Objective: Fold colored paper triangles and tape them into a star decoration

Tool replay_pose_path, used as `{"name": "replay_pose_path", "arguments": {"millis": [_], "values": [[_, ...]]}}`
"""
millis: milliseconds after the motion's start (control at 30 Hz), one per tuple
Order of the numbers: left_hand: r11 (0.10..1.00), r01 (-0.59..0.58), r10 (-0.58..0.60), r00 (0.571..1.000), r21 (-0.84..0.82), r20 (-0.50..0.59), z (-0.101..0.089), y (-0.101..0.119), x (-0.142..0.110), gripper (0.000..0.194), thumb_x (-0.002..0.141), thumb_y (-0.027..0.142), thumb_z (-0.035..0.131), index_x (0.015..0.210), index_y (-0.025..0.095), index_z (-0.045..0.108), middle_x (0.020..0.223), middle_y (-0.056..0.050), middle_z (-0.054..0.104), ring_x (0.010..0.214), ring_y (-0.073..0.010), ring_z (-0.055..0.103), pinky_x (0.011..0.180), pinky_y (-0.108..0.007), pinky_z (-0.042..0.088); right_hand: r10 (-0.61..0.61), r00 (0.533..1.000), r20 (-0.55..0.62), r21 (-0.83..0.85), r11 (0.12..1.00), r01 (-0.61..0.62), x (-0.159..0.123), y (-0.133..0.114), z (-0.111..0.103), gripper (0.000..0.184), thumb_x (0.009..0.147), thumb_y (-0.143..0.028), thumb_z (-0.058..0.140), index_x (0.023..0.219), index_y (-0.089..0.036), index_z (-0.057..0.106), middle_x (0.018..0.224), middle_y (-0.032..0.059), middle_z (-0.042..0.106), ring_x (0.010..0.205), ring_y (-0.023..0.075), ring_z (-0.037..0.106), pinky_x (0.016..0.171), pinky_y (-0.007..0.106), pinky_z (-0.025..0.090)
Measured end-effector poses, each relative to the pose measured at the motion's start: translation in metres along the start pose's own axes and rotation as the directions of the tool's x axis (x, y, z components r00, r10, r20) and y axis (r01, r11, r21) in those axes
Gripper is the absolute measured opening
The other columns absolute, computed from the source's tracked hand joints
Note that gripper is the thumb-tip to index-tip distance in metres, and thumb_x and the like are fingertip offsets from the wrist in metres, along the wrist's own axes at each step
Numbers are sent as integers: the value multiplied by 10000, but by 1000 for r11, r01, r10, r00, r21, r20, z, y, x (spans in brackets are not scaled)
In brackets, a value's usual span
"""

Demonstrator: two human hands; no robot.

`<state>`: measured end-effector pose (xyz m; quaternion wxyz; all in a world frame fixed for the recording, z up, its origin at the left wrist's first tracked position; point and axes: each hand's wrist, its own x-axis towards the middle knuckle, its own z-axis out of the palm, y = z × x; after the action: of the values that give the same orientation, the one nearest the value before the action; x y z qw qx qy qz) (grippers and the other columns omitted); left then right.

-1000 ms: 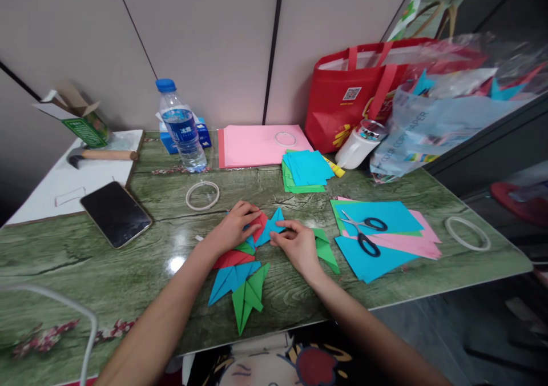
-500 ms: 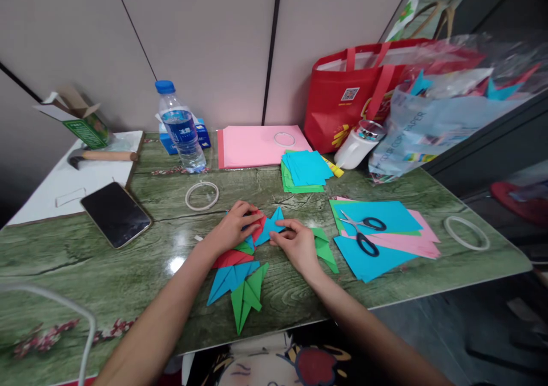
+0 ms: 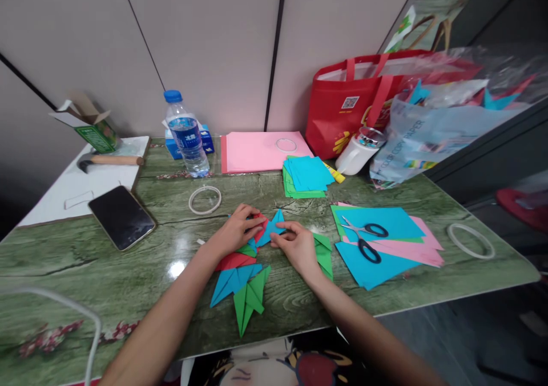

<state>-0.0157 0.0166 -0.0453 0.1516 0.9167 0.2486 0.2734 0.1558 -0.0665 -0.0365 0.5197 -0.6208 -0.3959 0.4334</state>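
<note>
The biggest thing that we see is the green worktop [image 3: 64,274]. At its back edge, right of the middle, stands the red bag [image 3: 329,112], and next to it, toward the back right corner, leans the clear paper bag [image 3: 411,140]. The pink pack [image 3: 257,151] lies at the middle of the back edge. Near the right edge there are the loose sheets [image 3: 381,269], with the scissors [image 3: 362,234] on top. The phone [image 3: 122,217] is toward the left, and the bottle [image 3: 188,140] stands near the back edge. The folded chain [image 3: 235,281] curves from near the front edge, at the middle, up to our hands. Our left hand [image 3: 237,232] lies over its upper part and hides some folds; the fingers bend on the red piece [image 3: 262,226], but we cannot tell if they grip it. Our right hand [image 3: 299,246] pinches the blue piece [image 3: 273,226] between thumb and finger. The loose green piece [image 3: 323,254] lies beside this hand, between it and the sheets. Compared with the earlier frame, this green piece has turned a little: its tip pointed more to the right, and now points more to the front edge. Both hands keep the same place.
</note>
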Motion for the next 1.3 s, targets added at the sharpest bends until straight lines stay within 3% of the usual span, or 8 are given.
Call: {"name": "replay_pose_path", "arguments": {"millis": [500, 833, 933, 1033, 1100, 1167, 1233, 1300], "values": [[1000, -2, 1, 1000, 18, 31, -7, 7, 2, 267, 904, 231, 484, 1124, 208, 633, 1023, -94, 517, 1015, -201, 456, 875, -377, 461, -38, 999, -2, -74, 997, 38, 2, 0, 0, 326, 619, -366, 686, 830, -128, 613, 958, 105, 635, 546, 172, 669, 459, 259, 525], [997, 57, -59, 998, 49, 37, -6, 15, 10, 213, 880, 278, 530, 1016, 188, 666, 946, -85, 546, 951, -211, 472, 833, -387, 476, -129, 991, 46, -271, 953, 137, 4, -1, -2, 249, 699, -345, 639, 841, -140, 637, 992, 109, 601, 487, 135, 621, 437, 273, 507], [995, 81, -83, 996, 65, 28, -4, 16, 10, 211, 859, 288, 564, 1005, 178, 668, 948, -88, 545, 957, -218, 465, 821, -387, 478, -194, 978, 76, -421, 883, 207, 0, -3, -2, 223, 739, -307, 630, 889, -146, 668, 1016, 115, 585, 472, 115, 593, 504, 303, 533], [996, 77, -79, 997, 46, 21, -3, 15, 8, 216, 872, 282, 543, 1013, 175, 667, 973, -92, 543, 965, -211, 462, 833, -382, 475, -344, 929, 136, -655, 673, 344, -8, -10, -6, 238, 790, -254, 599, 998, -172, 682, 1137, 161, 550, 571, 158, 621, 625, 380, 554], [998, 62, -62, 998, 24, 17, -3, 14, 6, 216, 884, 261, 522, 1036, 193, 661, 1000, -86, 538, 981, -205, 464, 851, -382, 470, -436, 867, 240, -751, 482, 451, -11, -16, -13, 248, 827, -210, 552, 1040, -194, 679, 1234, 178, 516, 753, 236, 648, 693, 429, 551], [999, 53, -53, 999, 7, 4, -3, 12, 5, 222, 889, 228, 509, 1057, 211, 654, 1022, -81, 531, 1001, -202, 463, 862, -386, 468, -478, 784, 395, -739, 342, 581, -10, -18, -21, 270, 853, -147, 495, 1045, -206, 676, 1243, 158, 537, 1007, 295, 593, 803, 458, 532], [998, 56, -56, 998, -7, -10, -1, 10, 4, 233, 890, 204, 501, 1068, 217, 651, 1029, -81, 531, 1009, -202, 463, 865, -390, 467, -481, 696, 533, -657, 284, 698, -4, -16, -29, 320, 860, -93, 459, 1090, -200, 654, 1212, 136, 578, 1179, 277, 498, 922, 452, 487], [998, 54, -55, 998, -14, -27, 0, 9, 4, 233, 891, 198, 497, 1060, 216, 655, 1018, -83, 536, 997, -201, 464, 857, -392, 468, -484, 630, 608, -585, 263, 767, 3, -10, -34, 348, 868, -87, 451, 1158, -184, 617, 1203, 129, 598, 1215, 242, 482, 966, 425, 467]]}}
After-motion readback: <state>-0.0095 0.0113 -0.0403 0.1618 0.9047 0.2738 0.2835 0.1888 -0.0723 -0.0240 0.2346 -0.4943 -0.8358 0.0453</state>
